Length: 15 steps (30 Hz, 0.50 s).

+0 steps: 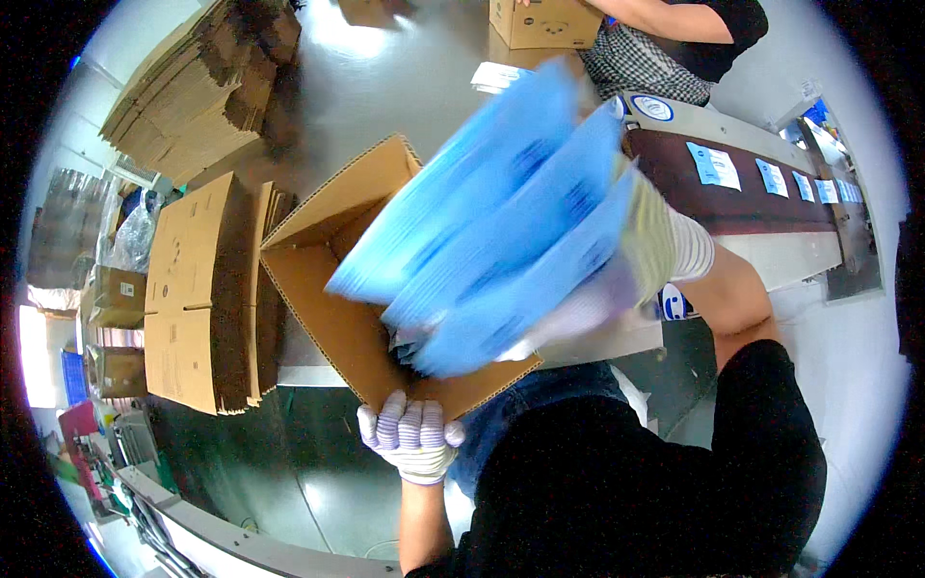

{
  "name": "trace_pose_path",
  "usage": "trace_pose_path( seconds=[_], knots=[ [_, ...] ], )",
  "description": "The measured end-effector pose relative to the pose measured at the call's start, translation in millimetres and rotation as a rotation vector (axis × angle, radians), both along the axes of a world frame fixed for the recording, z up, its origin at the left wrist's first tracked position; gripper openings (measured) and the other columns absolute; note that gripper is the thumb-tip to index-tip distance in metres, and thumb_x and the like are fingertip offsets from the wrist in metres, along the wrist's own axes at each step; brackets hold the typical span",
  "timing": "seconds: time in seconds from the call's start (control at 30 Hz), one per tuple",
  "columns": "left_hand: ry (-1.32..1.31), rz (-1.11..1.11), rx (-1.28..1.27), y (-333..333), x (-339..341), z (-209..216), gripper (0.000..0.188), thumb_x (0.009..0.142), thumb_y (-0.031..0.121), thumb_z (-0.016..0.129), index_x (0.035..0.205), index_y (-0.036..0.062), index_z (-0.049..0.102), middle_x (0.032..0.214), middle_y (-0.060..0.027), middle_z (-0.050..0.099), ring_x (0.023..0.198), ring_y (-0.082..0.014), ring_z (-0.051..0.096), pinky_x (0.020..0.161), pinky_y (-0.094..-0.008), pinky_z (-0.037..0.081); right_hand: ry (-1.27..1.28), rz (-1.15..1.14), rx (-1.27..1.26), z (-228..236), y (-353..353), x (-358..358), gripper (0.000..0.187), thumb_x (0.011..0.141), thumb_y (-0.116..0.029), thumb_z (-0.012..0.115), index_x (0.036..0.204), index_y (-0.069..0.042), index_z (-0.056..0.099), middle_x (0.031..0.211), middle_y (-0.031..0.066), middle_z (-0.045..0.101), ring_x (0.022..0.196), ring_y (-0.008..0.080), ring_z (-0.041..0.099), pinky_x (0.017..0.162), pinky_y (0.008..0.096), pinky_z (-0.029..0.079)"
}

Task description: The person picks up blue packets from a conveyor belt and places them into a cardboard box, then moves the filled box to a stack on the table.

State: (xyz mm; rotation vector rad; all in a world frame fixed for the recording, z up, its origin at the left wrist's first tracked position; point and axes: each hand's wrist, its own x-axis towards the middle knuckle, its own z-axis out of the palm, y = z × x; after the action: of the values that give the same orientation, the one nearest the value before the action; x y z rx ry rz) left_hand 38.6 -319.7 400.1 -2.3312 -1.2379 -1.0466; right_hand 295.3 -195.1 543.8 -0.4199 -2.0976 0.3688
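Note:
An open cardboard box stands tilted in front of me. My left hand, in a striped knit glove, curls its fingers over the box's near edge. A fanned bunch of several flat blue packets hangs over the box mouth, blurred by motion. My gloved right hand grips the packets from their right side; its fingers are partly hidden behind them. Down inside the box some dark and grey contents show, too shaded to name.
Flattened cartons stand stacked at left, with another carton stack behind. A conveyor belt at right carries a row of blue packets. Across the table, a co-worker's arm reaches to another box.

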Motion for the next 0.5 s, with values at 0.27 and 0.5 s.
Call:
trace_pose_path(
  seconds=[0.27,0.5],
  knots=[
    [0.185,-0.009,0.032,-7.4,22.6,13.7,0.027,0.093,0.039,0.044,0.096,0.0129,0.049,0.086,-0.0048,0.051,0.096,-0.0232,0.054,0.098,-0.0560,0.032,-0.924,-0.430,0.030,-8.6,-7.2,-104.3,0.027,0.085,-0.024,0.047,0.103,-0.007,0.058,0.092,0.0107,0.064,0.084,0.0265,0.061,0.084,0.0445,0.047],
    [0.245,-0.071,0.072,-23.6,34.0,4.7,0.030,0.085,0.042,0.057,0.085,0.0125,0.053,0.087,-0.0027,0.052,0.093,-0.0193,0.055,0.091,-0.0445,0.033,-1.094,-0.556,0.580,-108.2,11.1,-144.0,0.029,0.080,-0.023,0.054,0.102,-0.004,0.058,0.092,0.0116,0.063,0.083,0.0311,0.061,0.079,0.0510,0.049]
  ],
)
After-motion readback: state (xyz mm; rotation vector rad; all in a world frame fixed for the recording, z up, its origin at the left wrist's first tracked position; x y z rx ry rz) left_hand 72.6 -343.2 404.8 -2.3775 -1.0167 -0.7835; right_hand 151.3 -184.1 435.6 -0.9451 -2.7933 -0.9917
